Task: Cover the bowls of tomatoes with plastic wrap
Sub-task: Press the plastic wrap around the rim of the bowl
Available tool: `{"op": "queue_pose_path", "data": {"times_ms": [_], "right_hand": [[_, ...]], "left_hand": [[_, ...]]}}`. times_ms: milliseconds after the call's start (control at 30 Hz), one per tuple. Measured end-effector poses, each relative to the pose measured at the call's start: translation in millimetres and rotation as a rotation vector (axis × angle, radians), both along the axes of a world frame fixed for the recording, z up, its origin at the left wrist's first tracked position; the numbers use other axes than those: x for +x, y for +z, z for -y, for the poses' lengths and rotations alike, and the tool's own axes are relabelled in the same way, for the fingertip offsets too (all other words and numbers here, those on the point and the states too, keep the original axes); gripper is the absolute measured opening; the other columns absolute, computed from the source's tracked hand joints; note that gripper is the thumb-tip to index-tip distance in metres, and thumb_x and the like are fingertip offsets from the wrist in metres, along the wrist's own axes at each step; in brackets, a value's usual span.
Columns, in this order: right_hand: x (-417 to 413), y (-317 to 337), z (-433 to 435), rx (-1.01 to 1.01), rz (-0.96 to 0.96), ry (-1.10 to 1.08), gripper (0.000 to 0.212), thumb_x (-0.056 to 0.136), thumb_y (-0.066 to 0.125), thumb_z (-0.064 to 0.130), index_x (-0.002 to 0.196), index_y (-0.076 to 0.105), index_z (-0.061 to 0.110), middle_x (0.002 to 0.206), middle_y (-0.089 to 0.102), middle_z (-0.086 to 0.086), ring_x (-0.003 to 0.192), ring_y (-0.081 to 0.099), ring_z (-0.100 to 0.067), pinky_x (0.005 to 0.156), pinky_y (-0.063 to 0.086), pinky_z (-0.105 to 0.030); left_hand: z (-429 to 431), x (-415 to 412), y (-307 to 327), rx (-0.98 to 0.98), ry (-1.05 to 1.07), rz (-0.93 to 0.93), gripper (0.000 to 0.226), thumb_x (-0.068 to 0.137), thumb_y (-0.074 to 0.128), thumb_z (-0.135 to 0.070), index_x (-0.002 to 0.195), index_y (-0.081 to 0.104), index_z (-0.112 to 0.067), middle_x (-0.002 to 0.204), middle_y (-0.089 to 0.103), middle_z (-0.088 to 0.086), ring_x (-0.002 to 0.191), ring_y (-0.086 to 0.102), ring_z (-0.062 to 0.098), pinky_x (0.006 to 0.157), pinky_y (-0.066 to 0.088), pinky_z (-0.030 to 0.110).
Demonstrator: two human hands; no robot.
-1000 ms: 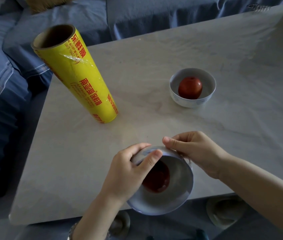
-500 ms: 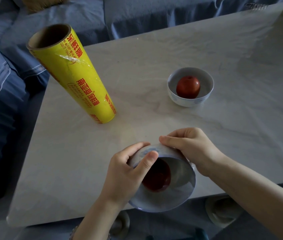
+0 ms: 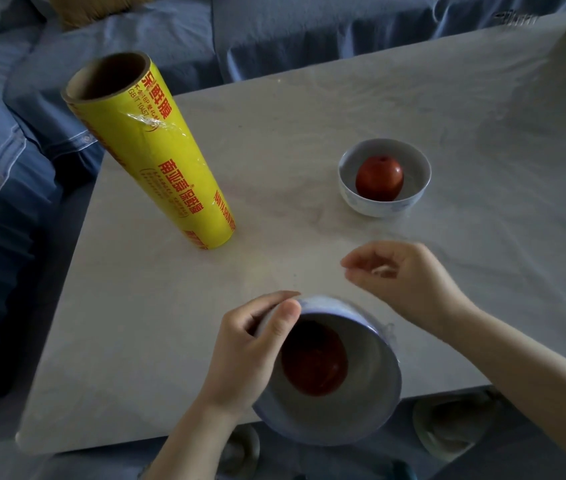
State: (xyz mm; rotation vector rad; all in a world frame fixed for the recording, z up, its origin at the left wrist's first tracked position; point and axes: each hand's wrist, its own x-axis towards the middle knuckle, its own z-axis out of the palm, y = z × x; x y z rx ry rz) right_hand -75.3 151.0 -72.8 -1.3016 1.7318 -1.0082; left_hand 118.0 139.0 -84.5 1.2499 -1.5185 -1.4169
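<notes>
Clear film already seems stretched over the near bowl (image 3: pixel 330 372), which the left hand (image 3: pixel 247 355) holds tilted toward the camera at the front edge of the counter (image 3: pixel 309 109), its grip clamped on the rim with the thumb pressed on top; a dark tomato (image 3: pixel 314 360) sits inside. The right hand (image 3: pixel 402 278) hovers just beyond the bowl with its grip loosely curled and holding nothing I can make out. Tilted that far past the counter's edge, the bowl could slip, or the tomato could roll against the film and pop it loose. A far bowl (image 3: pixel 384 177) with its own tomato (image 3: pixel 379 178) looks uncovered, well apart from the yellow wrap roll (image 3: pixel 157 157) standing on end. Pale marbled stone forms the counter, with a blue sofa (image 3: pixel 15 140) behind.
</notes>
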Motion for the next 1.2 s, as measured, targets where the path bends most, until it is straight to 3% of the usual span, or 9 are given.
{"op": "queue_pose_path", "data": {"times_ms": [67,200,367,500,633,733,933,1100,1200], "right_hand": [[-3,11,-8,-0.154,0.061,0.128,0.011,0.085,0.062,0.027,0.082,0.068,0.036,0.086,0.07,0.021,0.083,0.063,0.006,0.075,0.046,-0.006],[8,11,-22,-0.109,0.055,0.416,0.034,0.088,0.045,0.044,0.107,0.069,0.029,0.11,0.068,0.02,0.106,0.059,0.006,0.091,0.045,-0.013],[16,6,-16,-0.014,0.091,0.381,0.044,0.087,0.041,0.05,0.11,0.068,0.025,0.113,0.067,0.017,0.107,0.058,0.008,0.094,0.045,-0.017],[18,-3,-8,0.15,0.045,0.463,0.062,0.085,0.032,0.062,0.105,0.068,0.016,0.104,0.07,-0.003,0.097,0.063,-0.012,0.091,0.049,-0.035],[6,-6,-13,0.356,0.247,0.38,0.055,0.089,0.024,0.058,0.087,0.067,0.024,0.09,0.069,0.006,0.084,0.062,0.012,0.077,0.043,-0.005],[-7,-9,-14,0.141,0.37,0.279,0.064,0.079,0.025,0.076,0.111,0.061,0.035,0.12,0.064,0.017,0.117,0.053,0.004,0.102,0.036,-0.014],[7,9,-4,-0.029,0.258,0.513,0.073,0.075,0.023,0.079,0.114,0.063,0.033,0.123,0.063,0.014,0.117,0.053,0.001,0.102,0.037,-0.015],[-4,-3,-3,0.174,0.399,0.414,0.047,0.08,0.045,0.062,0.107,0.066,0.03,0.109,0.069,0.009,0.103,0.063,-0.004,0.084,0.045,-0.012],[-7,-13,-11,0.231,0.643,0.375,0.066,0.059,0.071,0.064,0.113,0.063,0.026,0.112,0.07,0.001,0.105,0.065,-0.016,0.08,0.052,-0.02]], "left_hand": [[2,0,1,-0.005,-0.009,0.027,0.038,0.064,0.057,-0.055,0.082,0.073,-0.025,0.086,0.074,-0.013,0.085,0.067,0.001,0.071,0.048,0.011],[5,-1,1,-0.032,0.016,0.072,0.022,0.068,0.062,-0.047,0.079,0.07,-0.03,0.082,0.073,-0.022,0.082,0.066,-0.004,0.072,0.049,0.01],[4,3,-5,-0.025,0.036,0.075,0.044,0.064,0.054,-0.058,0.084,0.073,-0.023,0.083,0.074,-0.013,0.079,0.067,0.0,0.068,0.048,0.011],[3,5,-7,-0.026,0.002,0.074,0.046,0.067,0.054,-0.058,0.089,0.073,-0.023,0.089,0.075,-0.013,0.087,0.067,0.001,0.073,0.048,0.012],[8,5,-4,-0.026,0.081,0.023,0.04,0.064,0.055,-0.057,0.082,0.072,-0.026,0.085,0.075,-0.016,0.086,0.067,0.0,0.075,0.049,0.013],[15,7,-3,-0.03,0.104,0.003,0.034,0.067,0.06,-0.051,0.083,0.073,-0.024,0.085,0.075,-0.014,0.085,0.067,0.002,0.075,0.051,0.015],[17,3,-1,-0.063,0.056,0.078,0.02,0.075,0.053,-0.035,0.078,0.07,-0.024,0.072,0.071,-0.02,0.071,0.063,-0.007,0.065,0.046,0.009],[15,5,-6,0.006,0.186,0.013,0.029,0.077,0.054,-0.043,0.061,0.07,-0.024,0.068,0.069,-0.011,0.07,0.062,0.007,0.066,0.048,0.023],[13,-1,-7,0.136,0.277,-0.073,0.045,0.077,0.058,-0.057,0.058,0.066,-0.017,0.067,0.061,0.003,0.07,0.056,0.016,0.066,0.045,0.034]]}}
